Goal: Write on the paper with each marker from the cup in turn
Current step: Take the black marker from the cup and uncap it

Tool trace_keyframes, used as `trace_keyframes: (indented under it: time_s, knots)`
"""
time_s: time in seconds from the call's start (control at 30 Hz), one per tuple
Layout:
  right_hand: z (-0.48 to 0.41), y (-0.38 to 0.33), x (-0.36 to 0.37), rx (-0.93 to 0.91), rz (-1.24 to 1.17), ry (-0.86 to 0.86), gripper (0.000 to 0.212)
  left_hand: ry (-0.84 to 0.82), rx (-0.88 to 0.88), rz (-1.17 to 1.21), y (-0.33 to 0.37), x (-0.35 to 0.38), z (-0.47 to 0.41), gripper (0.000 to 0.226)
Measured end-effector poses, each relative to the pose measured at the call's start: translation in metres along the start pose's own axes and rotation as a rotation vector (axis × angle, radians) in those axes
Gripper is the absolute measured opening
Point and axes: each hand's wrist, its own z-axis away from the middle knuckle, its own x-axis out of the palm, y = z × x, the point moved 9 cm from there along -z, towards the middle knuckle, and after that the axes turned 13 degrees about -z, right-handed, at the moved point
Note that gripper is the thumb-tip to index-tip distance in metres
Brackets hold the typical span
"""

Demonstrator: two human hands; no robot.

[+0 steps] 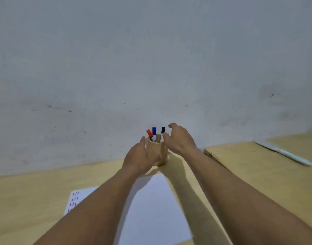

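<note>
Both forearms reach away from me toward 12 o'clock across a pale wooden table. My left hand is wrapped around the near-left side of the wooden cup, thumb up along its wall, gripping it. My right hand hovers at the cup's 2 o'clock, fingers curled and spread, grasping nothing, its thumb just beside the black-capped marker. That marker stands in the cup with a blue-capped marker and a red-capped marker, which leans toward 10 o'clock. A blank sheet of paper lies at the cup's 6 o'clock, between my arms. A second sheet with short coloured strokes shows at 8 o'clock, partly under my left forearm. A white pen rests well apart at 3 o'clock on an adjoining table. A scuffed grey wall rises behind.
</note>
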Motion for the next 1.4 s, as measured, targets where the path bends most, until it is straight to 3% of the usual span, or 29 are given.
trace_keyframes:
  time_s: [0.27,0.53,0.87,1.07,1.27,1.4]
  knots:
    - [-0.025,0.027,0.018,0.113,-0.09,0.055,0.034,0.048,-0.065,0.269,-0.014,0.027,-0.041,0.046]
    - [-0.039,0.043,0.02,0.141,-0.189,0.145,0.031,0.074,-0.037,0.402,-0.021,0.039,-0.046,0.056]
    - [-0.04,0.039,0.016,0.12,-0.324,0.216,0.023,0.068,-0.054,0.363,-0.021,0.042,-0.046,0.058]
    - [-0.033,0.02,-0.01,0.041,-0.41,0.26,0.026,0.027,-0.089,0.31,-0.021,0.041,-0.045,0.064]
    - [-0.027,-0.006,-0.031,-0.033,-0.422,0.29,0.015,-0.007,-0.134,0.256,-0.02,0.033,-0.036,0.061]
    - [-0.015,-0.026,-0.04,-0.072,-0.401,0.269,0.019,-0.007,-0.17,0.196,-0.021,0.017,-0.03,0.08]
